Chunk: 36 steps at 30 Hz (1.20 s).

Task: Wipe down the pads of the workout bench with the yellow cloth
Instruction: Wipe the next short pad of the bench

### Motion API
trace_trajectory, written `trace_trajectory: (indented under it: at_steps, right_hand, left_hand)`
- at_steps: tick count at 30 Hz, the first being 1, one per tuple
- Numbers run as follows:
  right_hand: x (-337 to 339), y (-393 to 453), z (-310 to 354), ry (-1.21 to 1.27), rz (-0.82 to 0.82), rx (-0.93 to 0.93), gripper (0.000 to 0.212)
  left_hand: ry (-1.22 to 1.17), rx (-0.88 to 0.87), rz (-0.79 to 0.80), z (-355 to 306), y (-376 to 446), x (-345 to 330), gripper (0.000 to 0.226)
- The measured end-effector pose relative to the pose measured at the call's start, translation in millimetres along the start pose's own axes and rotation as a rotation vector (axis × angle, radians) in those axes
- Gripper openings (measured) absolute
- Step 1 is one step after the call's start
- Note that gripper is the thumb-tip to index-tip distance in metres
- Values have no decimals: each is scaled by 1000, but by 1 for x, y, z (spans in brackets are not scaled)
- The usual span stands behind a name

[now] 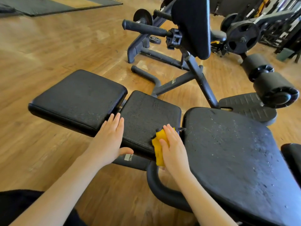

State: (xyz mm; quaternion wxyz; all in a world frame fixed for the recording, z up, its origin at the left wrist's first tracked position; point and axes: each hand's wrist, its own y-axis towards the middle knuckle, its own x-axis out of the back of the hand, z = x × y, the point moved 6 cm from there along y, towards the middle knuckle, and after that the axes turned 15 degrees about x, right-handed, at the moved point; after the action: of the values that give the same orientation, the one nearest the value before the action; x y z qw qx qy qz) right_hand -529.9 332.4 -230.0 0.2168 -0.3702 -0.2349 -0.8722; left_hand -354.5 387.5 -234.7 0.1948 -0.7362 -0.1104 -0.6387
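Your right hand [172,149] presses the cloth [158,148] flat under extended fingers at the near right corner of the middle pad [146,115]; the fingers lie straight over the cloth rather than curled round it. Your left hand [109,136] rests open, fingers straight, on the near left edge of the same pad, holding nothing. The cloth's long axis runs toward and away from you. The unwiped middle pad surface lies ahead and left of the right hand, between your two hands. The large pad [228,152] lies immediately right of that hand, so the right hand is nearer to it. The left pad [78,97] lies beyond the left hand.
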Motion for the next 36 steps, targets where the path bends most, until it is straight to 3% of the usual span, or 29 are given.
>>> trace_trajectory:
  at_steps: [4, 8, 14, 19, 25, 28, 31, 36]
  right_hand:
    - [8, 59, -30, -101, -49, -106, 46]
    - [25, 94, -58, -37, -111, -236, 36]
    - [10, 40, -39, -114, 79, -267, 89]
    - [1, 17, -27, -214, 139, -207, 78]
    - [12, 103, -56, -318, 102, -25, 60]
    - [19, 140, -73, -258, 90, -72, 40]
    - [19, 155, -78, -317, 213, -111, 43]
    - [-13, 187, -40, -452, 342, 13, 52]
  left_hand:
    - [-55, -10, 3, 0, -3, 1, 105]
    - [-111, -13, 19, 0, -3, 1, 106]
    - [-126, -26, 10, -1, -2, 2, 108]
    - [-142, -31, 13, -1, -1, 0, 107]
    - [-139, -30, 0, -2, -1, 0, 108]
    - [-132, -29, 11, -1, 0, -1, 111]
    - [-83, -19, 7, -2, 3, -2, 113]
    - [-1, -29, -14, -4, 3, -1, 113]
